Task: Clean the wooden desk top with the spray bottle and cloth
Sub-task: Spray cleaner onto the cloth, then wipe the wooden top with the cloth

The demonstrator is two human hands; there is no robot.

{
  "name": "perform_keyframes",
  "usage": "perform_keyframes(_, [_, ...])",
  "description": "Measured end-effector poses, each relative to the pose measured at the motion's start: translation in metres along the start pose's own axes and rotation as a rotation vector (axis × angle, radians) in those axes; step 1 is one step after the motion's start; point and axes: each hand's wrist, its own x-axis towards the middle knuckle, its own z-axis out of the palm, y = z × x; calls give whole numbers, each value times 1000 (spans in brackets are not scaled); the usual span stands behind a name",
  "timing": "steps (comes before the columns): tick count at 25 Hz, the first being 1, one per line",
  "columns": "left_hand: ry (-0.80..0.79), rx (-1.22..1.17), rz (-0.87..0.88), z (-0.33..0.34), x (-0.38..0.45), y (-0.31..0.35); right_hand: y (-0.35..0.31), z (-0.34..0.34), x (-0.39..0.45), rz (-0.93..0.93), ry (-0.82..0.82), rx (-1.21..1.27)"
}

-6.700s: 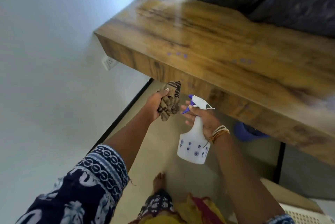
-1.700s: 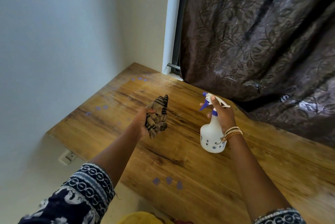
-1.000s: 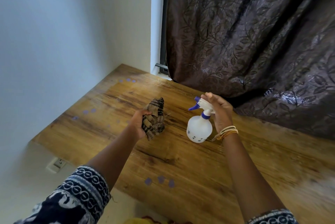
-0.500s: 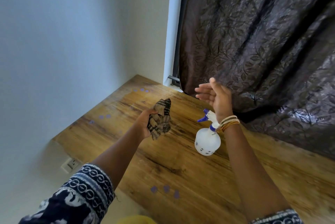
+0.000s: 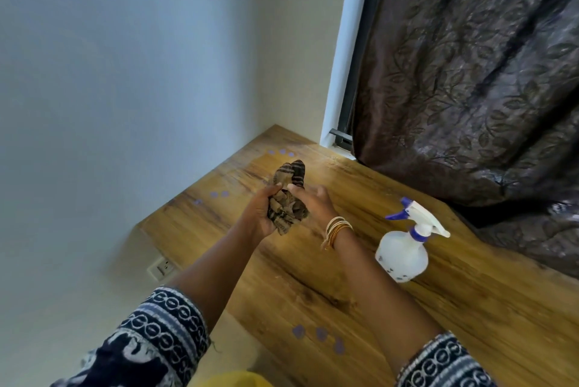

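Observation:
A bunched brown striped cloth (image 5: 286, 197) is held above the wooden desk top (image 5: 369, 302). My left hand (image 5: 261, 212) grips its lower part, fingers curled round it. My right hand (image 5: 313, 203) lies against the cloth's right side, thumb up on the fabric; its fingers behind the cloth are hidden. The white spray bottle (image 5: 404, 249) with a blue trigger stands upright on the desk, to the right of my right wrist, with no hand on it.
A dark leaf-patterned curtain (image 5: 470, 73) hangs along the desk's back edge and drapes onto it at right. A pale wall (image 5: 125, 73) bounds the desk's left end, with a socket (image 5: 163, 267) below the desk edge. Small purple dots mark the wood.
My right hand has left the spray bottle standing on the desk and moved left to the cloth. My left hand kept holding the cloth throughout.

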Motion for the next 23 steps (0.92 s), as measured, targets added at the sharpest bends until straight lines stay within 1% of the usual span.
perform_keyframes(1, [-10, 3, -12, -6, 3, 5, 1, 10, 4, 26, -80, 58])
perform_keyframes(2, [-11, 10, -33, -13, 7, 10, 2, 23, 7, 39, -122, 103])
perform_keyframes(3, [-11, 18, -53, -21, 12, 16, 5, 35, 13, 42, -116, 146])
perform_keyframes(5, [-20, 7, -74, -42, 24, 30, 14, 66, 27, 25, -44, 250])
perform_keyframes(7, [-40, -28, -116, -58, 35, 43, 21, 87, 39, -3, 59, 304])
perform_keyframes(8, [-44, -7, -126, -64, 38, 48, 24, 94, 45, -6, 112, 316])
perform_keyframes(10, [33, 187, -87, -81, 50, 57, 26, 102, 56, -2, 203, 293])
perform_keyframes(13, [176, 631, 68, -108, 77, 77, 13, 94, 75, -26, 340, 97])
perform_keyframes(16, [249, 1058, 262, -127, 95, 95, -6, 78, 94, -139, 571, -243])
perform_keyframes(18, [267, 1191, 338, -132, 103, 103, -19, 69, 104, -263, 748, -410])
perform_keyframes(20, [272, 1248, 390, -130, 112, 106, -30, 57, 113, -336, 857, -545])
perform_keyframes(21, [264, 1274, 413, -130, 117, 107, -31, 51, 120, -341, 859, -628])
perform_keyframes(23, [252, 1310, 450, -131, 128, 107, -28, 44, 130, -293, 789, -895])
